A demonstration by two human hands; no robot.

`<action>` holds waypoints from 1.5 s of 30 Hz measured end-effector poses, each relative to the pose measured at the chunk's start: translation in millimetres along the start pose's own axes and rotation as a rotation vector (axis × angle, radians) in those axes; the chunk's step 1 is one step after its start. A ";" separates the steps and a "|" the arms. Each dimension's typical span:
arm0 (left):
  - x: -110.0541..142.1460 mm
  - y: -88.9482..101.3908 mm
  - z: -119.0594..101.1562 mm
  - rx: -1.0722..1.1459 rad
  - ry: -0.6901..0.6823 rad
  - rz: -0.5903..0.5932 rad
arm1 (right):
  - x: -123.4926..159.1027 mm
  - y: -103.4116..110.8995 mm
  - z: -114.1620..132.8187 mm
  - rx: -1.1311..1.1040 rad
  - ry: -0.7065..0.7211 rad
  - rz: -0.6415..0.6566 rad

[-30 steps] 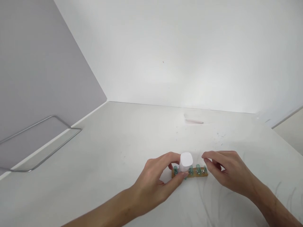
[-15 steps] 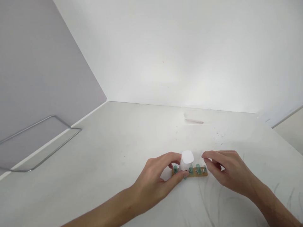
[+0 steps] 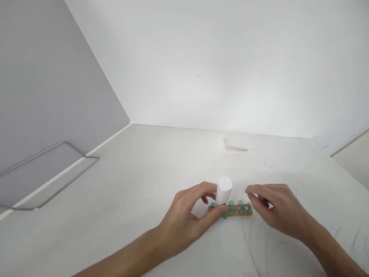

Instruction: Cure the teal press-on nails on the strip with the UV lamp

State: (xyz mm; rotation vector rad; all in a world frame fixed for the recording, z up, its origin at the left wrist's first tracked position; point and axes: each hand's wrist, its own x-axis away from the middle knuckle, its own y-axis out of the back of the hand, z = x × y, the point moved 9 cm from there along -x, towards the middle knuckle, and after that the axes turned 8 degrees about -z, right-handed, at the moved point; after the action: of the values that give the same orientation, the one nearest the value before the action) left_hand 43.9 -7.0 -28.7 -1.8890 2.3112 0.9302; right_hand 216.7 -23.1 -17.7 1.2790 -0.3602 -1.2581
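Note:
A small white bottle-like container (image 3: 223,191) with a smooth rounded end on top is gripped between the thumb and fingers of my left hand (image 3: 188,211). It leans slightly over a short tan strip (image 3: 236,214), where its lower end is hidden by my thumb. Several translucent green cylinders (image 3: 231,206) and small shiny round pieces (image 3: 247,209) sit along the strip. Just past the strip's right end, my right hand (image 3: 273,204) is raised with thumb and index finger pinched together. Whatever lies between those fingertips, if anything, is too small to see.
A pale pink-handled tool (image 3: 236,148) lies near the back wall. Dark specks (image 3: 268,164) dot the white tabletop (image 3: 144,169) in front of it. A bent metal wire frame (image 3: 67,188) reaches over the left edge beside the grey panel (image 3: 57,77).
My left hand and the white container have shifted slightly to the left and up, uncovering more of the strip's middle. My right hand stays almost still.

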 end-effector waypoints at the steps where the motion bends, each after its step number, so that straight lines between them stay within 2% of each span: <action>1: -0.4 0.5 -0.7 -0.006 -0.009 -0.004 | -0.1 0.3 0.2 0.003 0.000 -0.003; 9: -1.9 1.8 -7.0 -0.002 -0.060 -0.015 | -1.2 1.0 1.5 -0.003 0.006 -0.004; 15: -0.8 -2.8 1.0 0.036 0.019 0.027 | -0.7 0.2 0.7 0.005 0.001 0.001; 20: -0.4 -4.8 -0.6 0.139 0.033 0.057 | -1.2 0.8 1.7 0.014 0.001 0.005; 25: 0.6 -6.0 1.4 0.141 0.084 0.074 | -0.6 0.5 2.6 0.020 0.011 0.009; 31: -1.8 -5.2 -3.9 0.138 0.038 0.077 | 0.7 0.1 1.9 0.006 0.011 0.011; 37: -1.9 -7.2 1.2 0.117 0.131 0.102 | 0.9 -0.7 2.0 0.002 0.009 0.014; 41: -2.0 -6.5 3.5 0.157 0.158 0.086 | 0.3 -0.3 3.4 0.005 0.018 0.012; 45: -5.1 -1.6 0.2 0.145 0.098 0.028 | 0.6 0.0 3.7 0.016 0.027 0.011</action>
State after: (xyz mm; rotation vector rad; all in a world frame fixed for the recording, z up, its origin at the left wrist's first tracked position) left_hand 46.6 -2.5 -27.6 -1.8896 2.3918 0.6654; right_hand 214.0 -25.4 -16.7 1.3048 -0.3585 -1.2303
